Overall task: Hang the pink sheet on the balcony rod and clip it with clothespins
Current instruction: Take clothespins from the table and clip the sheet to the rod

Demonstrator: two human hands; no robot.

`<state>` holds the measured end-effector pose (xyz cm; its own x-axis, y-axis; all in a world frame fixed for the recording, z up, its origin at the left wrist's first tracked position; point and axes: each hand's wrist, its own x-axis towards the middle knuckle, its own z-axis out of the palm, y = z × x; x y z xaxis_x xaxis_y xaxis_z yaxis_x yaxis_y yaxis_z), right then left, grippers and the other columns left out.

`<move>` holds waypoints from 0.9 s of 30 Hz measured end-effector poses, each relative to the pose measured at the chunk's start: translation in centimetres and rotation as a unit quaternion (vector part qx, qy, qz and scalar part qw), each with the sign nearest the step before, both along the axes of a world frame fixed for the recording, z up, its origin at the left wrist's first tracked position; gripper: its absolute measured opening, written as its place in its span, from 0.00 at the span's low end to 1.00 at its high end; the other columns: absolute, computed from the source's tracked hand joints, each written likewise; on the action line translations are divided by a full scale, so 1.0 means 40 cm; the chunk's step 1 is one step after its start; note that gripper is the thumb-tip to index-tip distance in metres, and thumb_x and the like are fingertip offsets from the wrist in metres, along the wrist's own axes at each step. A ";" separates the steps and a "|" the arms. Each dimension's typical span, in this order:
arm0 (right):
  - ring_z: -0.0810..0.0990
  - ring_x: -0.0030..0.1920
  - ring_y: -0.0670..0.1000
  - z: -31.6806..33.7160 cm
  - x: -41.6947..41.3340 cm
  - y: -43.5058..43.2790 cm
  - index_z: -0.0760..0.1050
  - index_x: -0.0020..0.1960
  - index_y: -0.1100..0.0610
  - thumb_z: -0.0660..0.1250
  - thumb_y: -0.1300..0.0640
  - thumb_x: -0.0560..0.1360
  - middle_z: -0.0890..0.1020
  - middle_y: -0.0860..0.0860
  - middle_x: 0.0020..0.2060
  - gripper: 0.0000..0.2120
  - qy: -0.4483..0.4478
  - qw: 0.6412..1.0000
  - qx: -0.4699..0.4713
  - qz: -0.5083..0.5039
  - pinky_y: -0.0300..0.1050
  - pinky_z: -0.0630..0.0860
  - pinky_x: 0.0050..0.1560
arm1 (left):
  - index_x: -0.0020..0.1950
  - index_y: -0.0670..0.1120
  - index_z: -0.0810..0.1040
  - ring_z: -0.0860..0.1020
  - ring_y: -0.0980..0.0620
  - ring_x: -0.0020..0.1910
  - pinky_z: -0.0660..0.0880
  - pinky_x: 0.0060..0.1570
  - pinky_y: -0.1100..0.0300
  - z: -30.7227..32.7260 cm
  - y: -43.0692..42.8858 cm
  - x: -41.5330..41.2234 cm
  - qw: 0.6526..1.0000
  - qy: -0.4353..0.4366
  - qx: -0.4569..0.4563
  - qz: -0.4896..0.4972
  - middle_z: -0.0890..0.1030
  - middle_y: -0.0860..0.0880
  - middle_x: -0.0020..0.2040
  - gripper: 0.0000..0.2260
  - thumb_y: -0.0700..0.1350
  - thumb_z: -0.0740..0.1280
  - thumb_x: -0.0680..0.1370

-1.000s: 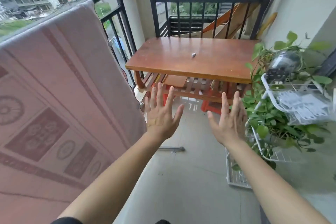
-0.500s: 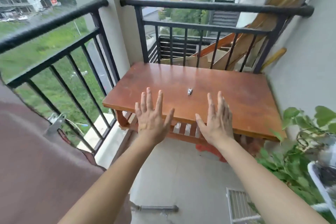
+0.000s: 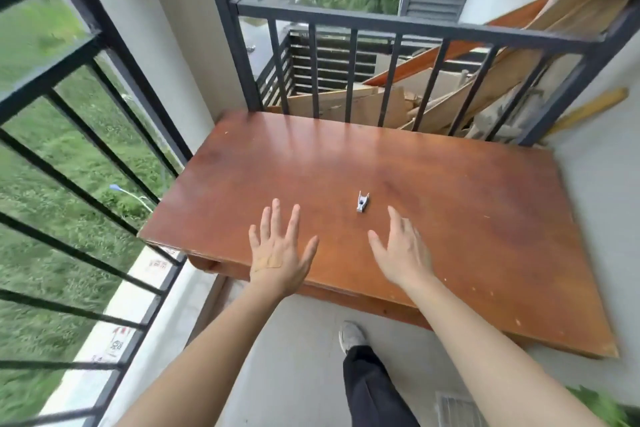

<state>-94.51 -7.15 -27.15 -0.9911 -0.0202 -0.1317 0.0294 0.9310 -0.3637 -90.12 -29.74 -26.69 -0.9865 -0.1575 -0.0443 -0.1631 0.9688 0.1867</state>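
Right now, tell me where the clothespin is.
Head view: the clothespin lies near the middle of the wooden table, just beyond the right hand and to the right of the left hand.

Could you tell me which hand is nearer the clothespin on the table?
Right. The right hand is just below-right of the clothespin; the left hand is farther, to its lower left.
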 end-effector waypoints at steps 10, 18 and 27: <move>0.75 0.64 0.60 -0.282 -0.447 -0.017 0.51 0.79 0.46 0.56 0.36 0.79 0.71 0.55 0.64 0.33 -0.178 0.983 0.015 0.036 0.54 0.73 0.58 | 0.80 0.55 0.44 0.43 0.45 0.79 0.48 0.75 0.44 -0.294 0.025 -0.265 0.965 -0.239 0.044 0.103 0.40 0.47 0.80 0.30 0.63 0.49 0.81; 0.78 0.53 0.63 -0.391 -0.584 -0.042 0.70 0.69 0.49 0.62 0.46 0.80 0.70 0.57 0.57 0.19 -0.186 0.975 0.022 0.119 0.53 0.75 0.51 | 0.80 0.55 0.45 0.40 0.46 0.79 0.51 0.75 0.44 -0.401 0.080 -0.263 0.922 -0.344 0.098 0.149 0.38 0.49 0.80 0.29 0.63 0.49 0.81; 0.79 0.54 0.63 -0.349 -0.584 -0.129 0.69 0.68 0.49 0.65 0.53 0.74 0.76 0.55 0.57 0.23 -0.205 0.959 -0.035 0.191 0.52 0.74 0.54 | 0.80 0.53 0.47 0.43 0.46 0.79 0.49 0.76 0.46 -0.326 0.064 -0.261 0.939 -0.225 0.098 0.242 0.43 0.47 0.80 0.28 0.59 0.49 0.82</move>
